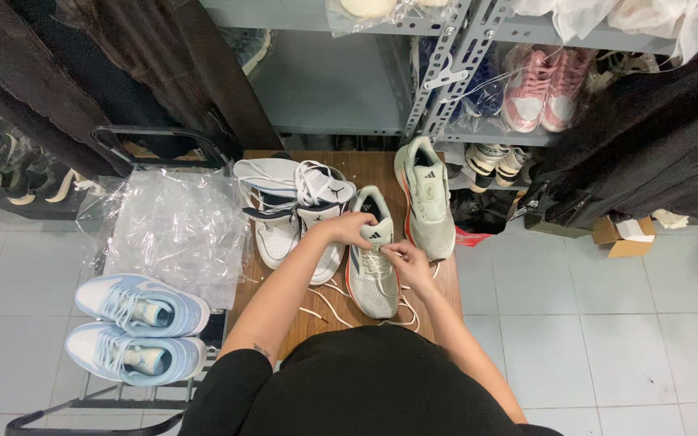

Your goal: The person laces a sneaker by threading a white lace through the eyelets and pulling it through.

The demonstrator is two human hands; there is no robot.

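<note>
Light blue sneakers (140,327), pink sneakers (544,87), clear plastic sheet (175,230)

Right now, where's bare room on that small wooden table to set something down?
Free patches: the brown wooden table near its right edge, beside the right hand, and the front-left strip with loose laces. Crowded: the pale grey-green running shoe under the left hand, its mate behind, and white sneakers on the left.
</note>
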